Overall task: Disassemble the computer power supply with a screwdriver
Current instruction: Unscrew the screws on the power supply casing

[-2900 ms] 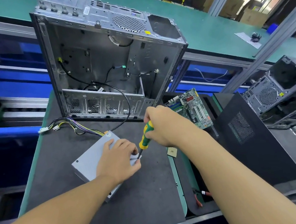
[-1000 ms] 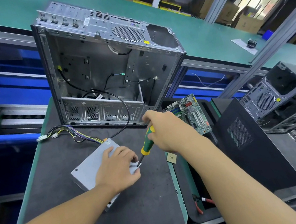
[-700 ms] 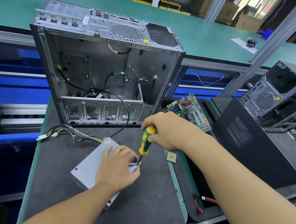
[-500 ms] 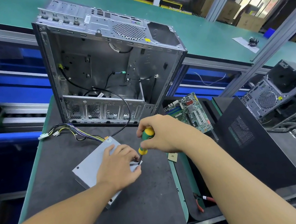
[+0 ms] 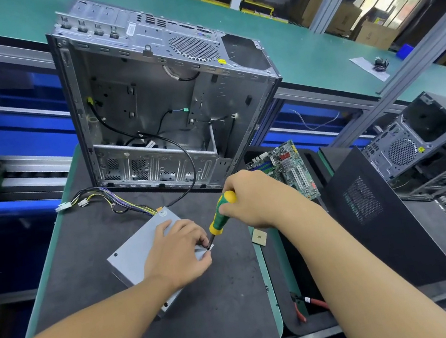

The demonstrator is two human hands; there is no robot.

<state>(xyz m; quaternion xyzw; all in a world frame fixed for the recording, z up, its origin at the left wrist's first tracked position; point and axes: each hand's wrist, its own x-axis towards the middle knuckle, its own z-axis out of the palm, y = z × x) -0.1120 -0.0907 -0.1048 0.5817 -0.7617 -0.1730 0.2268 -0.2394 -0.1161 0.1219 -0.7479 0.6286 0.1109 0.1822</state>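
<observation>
A grey metal power supply (image 5: 135,250) lies flat on the dark mat, its bundle of coloured wires (image 5: 104,200) trailing off to the far left. My left hand (image 5: 178,256) rests on the box's right end, fingertips curled over the corner beside the screwdriver tip. My right hand (image 5: 253,199) grips the green-and-yellow screwdriver (image 5: 220,214), which is tilted with its tip down on that right corner of the power supply. The screw itself is hidden by my fingers.
An empty silver computer case (image 5: 164,99) stands open just behind the power supply, a black cable hanging out of it. A green motherboard (image 5: 289,170) and a black side panel (image 5: 376,220) are to the right. Red-handled pliers (image 5: 305,306) lie at the near right.
My right hand has turned on the screwdriver handle, which stays planted at the power supply's right corner. My left hand has kept its place on the box.
</observation>
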